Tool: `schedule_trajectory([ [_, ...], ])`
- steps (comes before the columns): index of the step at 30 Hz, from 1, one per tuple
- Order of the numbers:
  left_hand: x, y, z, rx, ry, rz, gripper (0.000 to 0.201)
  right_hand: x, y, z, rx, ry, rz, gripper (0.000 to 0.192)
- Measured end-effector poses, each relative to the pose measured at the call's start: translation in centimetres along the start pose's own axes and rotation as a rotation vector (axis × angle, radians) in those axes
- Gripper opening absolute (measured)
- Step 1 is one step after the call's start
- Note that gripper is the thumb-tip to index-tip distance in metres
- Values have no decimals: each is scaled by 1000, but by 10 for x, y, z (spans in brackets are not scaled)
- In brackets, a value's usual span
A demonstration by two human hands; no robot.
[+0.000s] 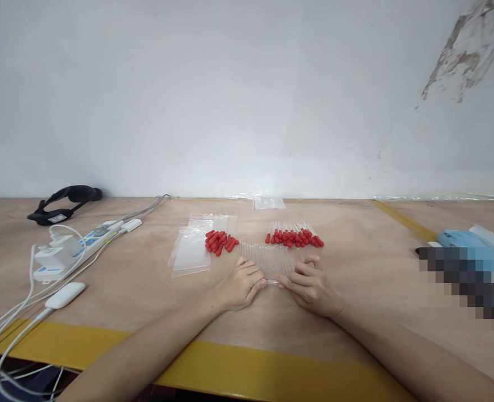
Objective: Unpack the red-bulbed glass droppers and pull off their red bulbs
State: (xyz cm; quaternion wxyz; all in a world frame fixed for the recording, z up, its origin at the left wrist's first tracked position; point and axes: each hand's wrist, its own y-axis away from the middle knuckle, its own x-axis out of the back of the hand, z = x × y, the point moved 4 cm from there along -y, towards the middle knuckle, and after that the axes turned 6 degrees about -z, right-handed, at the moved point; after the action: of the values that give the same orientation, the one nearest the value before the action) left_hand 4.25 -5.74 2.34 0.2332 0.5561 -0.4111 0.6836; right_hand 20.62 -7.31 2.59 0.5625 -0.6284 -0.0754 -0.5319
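Note:
Side by side on the wooden table, clear thin glass tubes (267,255) lie in a row between my hands. My left hand (242,283) is closed, its thumb and fingers on one end of a clear glass tube (272,282) lying crosswise in front of the row. The fingers of my right hand (312,287) are bent and closed on the tube's other end. Beyond my left hand is a pile of red rubber bulbs (218,242). Behind the row, to the right, several glass droppers with red bulbs (293,238) lie together, tubes pointing to the wall.
Clear plastic bags (191,254) lie under and beside the bulbs; another small bag (269,203) is by the wall. At left are a power strip (90,243) with chargers and cables, and a black head strap (66,204). A blue package (467,245) lies at right, beside a blurred patch.

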Motion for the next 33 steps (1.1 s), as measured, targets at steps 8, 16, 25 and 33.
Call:
schedule_trajectory([
  [8, 9, 10, -14, 136, 2, 137, 32, 4, 13, 25, -114, -24, 2, 22],
  [16, 36, 22, -75, 562, 196, 399, 25, 5, 22, 69, -684, 92, -134, 25],
  [25, 32, 35, -105, 675, 30, 335, 10, -12, 25, 65, -881, 7, -379, 30],
  [33, 26, 35, -107, 674, -119, 267, 11, -21, 20, 54, -830, -10, -330, 26],
])
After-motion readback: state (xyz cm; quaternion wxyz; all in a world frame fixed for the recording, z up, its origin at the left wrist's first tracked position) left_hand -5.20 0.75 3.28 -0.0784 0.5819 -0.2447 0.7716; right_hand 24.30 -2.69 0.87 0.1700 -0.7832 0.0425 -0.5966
